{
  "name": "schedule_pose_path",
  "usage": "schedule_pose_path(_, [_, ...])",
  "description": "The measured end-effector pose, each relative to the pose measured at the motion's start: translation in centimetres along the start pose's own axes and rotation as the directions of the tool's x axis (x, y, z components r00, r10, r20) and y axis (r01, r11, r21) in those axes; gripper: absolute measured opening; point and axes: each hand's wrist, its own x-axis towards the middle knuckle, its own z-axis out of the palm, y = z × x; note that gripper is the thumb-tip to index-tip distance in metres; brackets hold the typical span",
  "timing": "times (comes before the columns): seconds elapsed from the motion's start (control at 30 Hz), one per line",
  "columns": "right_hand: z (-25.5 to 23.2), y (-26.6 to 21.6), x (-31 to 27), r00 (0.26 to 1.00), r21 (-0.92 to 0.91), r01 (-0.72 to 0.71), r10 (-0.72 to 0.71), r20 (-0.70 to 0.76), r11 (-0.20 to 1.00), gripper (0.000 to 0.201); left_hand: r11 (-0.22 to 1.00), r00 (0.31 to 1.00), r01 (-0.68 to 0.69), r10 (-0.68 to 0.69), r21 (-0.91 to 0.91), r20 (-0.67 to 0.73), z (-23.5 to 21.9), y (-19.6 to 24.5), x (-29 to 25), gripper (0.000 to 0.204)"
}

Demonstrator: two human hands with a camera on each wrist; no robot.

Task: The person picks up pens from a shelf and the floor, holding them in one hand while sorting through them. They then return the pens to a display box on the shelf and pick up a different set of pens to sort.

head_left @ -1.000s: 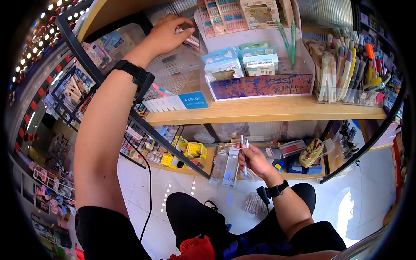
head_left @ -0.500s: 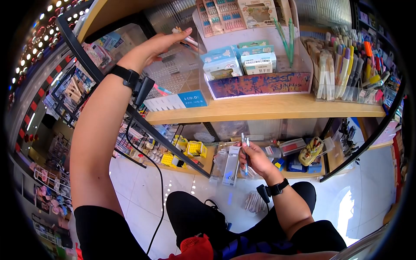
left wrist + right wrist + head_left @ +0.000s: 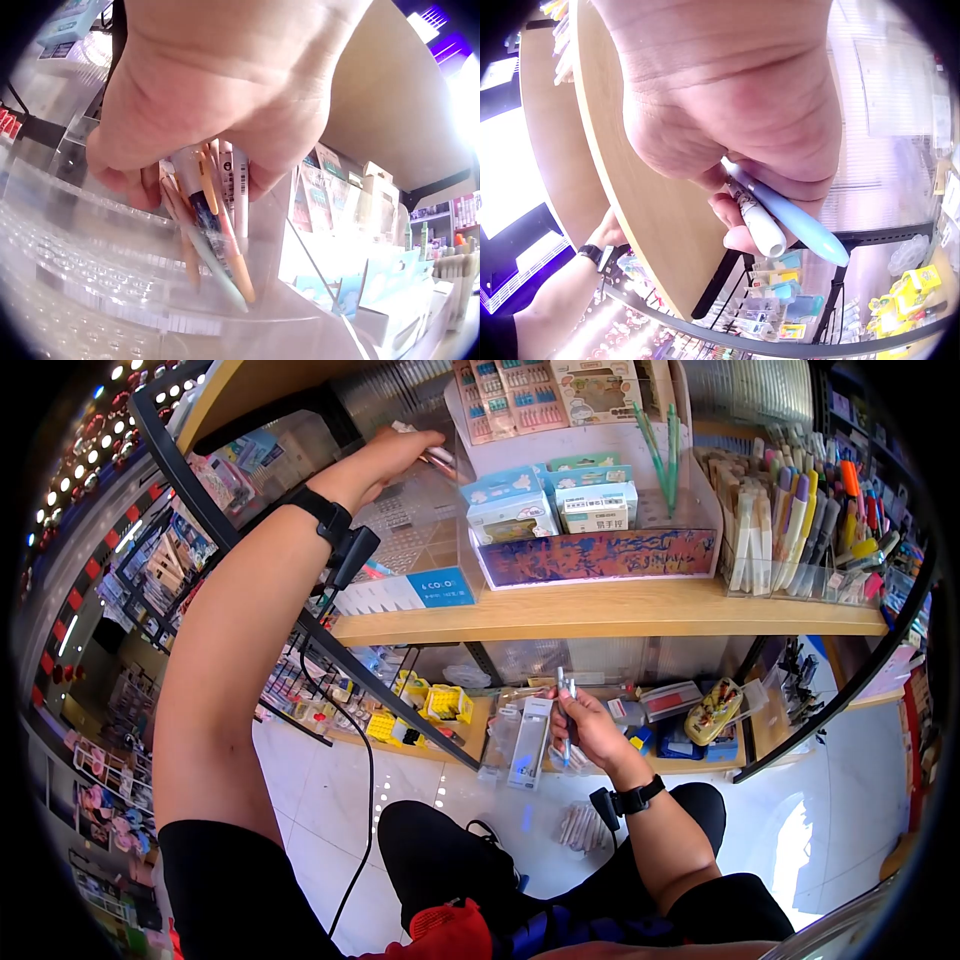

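Inside the left hand sits a bunch of pens.

- The tapered round plastic pen is of light blue colour.
- The blunt-ended round plastic pen is white, with black marks.
- The bundle of slim plastic pens shows orange, pale green, pink and dark blue.
- The low rectangular front panel has orange-red patches on dark purple.
- The long wooden board is light brown.
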Motion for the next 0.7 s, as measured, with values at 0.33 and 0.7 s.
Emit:
schedule_pose_path(0.33, [-0.3, -0.1, 0.0, 1.0, 0.011, 0.005, -0.005, -0.016, 1.0, 0.024, 0.977, 0.91, -0.212, 0.202, 0.011, -0.361, 1.1, -0.3, 2.8, 0.079])
schedule_pose_path(0.7, [-0.2, -0.1, 0.2, 0.999, 0.006, -0.006, 0.006, -0.034, 1.0, 0.023, 0.95, 0.901, -0.313, 0.295, -0.005, -0.319, 1.5, -0.4, 4.7, 0.071])
